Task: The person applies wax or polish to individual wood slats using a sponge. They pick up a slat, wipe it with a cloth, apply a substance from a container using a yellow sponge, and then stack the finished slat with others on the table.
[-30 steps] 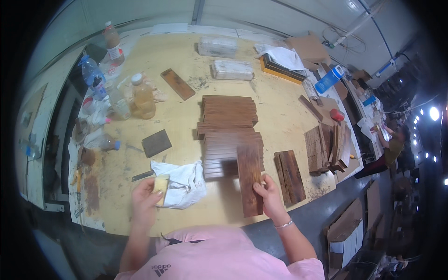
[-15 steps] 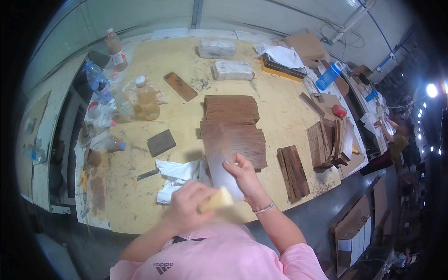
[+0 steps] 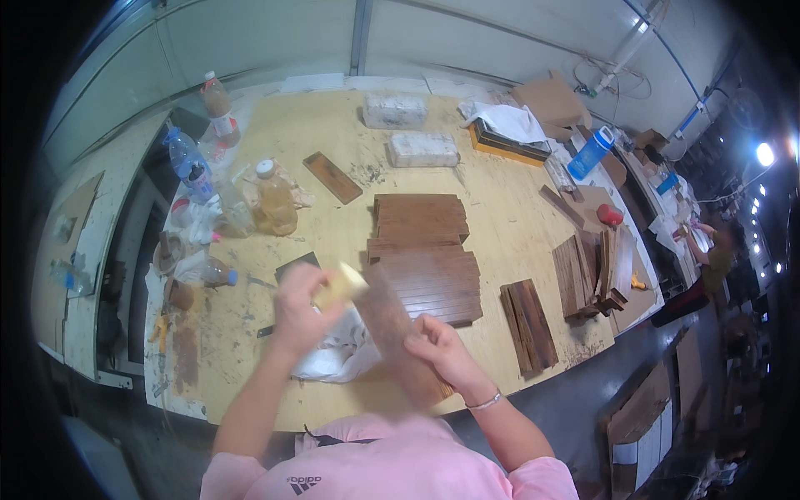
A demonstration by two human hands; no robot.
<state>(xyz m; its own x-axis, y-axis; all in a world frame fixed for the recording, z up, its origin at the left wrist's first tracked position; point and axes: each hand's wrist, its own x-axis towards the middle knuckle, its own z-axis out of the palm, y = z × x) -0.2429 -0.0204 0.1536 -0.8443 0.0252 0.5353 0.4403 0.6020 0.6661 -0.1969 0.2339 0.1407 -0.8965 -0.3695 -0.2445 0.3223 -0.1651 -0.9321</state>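
Note:
My left hand (image 3: 298,310) is closed on a pale yellow sponge block (image 3: 342,287), slightly blurred, close to the far end of a brown wooden plank (image 3: 390,327). The plank is tilted, and its near end reaches toward my shirt. My right hand (image 3: 443,354) grips that plank by its right edge, thumb on the upper face. Just beyond it lie rows of dark brown planks (image 3: 429,287) stacked side by side. Under my left forearm and the plank, a crumpled white cloth (image 3: 337,352) rests on the table. A dark flat piece (image 3: 297,265) is partly hidden behind my left hand.
Bottles stand along the left, including a jug of amber liquid (image 3: 273,204). Two wrapped white blocks (image 3: 423,151) sit at the back. More planks (image 3: 527,329) and an upright bundle (image 3: 575,275) lie on the right, near a blue bottle (image 3: 590,153). Another person (image 3: 715,254) is far right.
My left hand with the sponge has moved away from my body, from the plank's near end to its far end. The plank has turned in my right hand.

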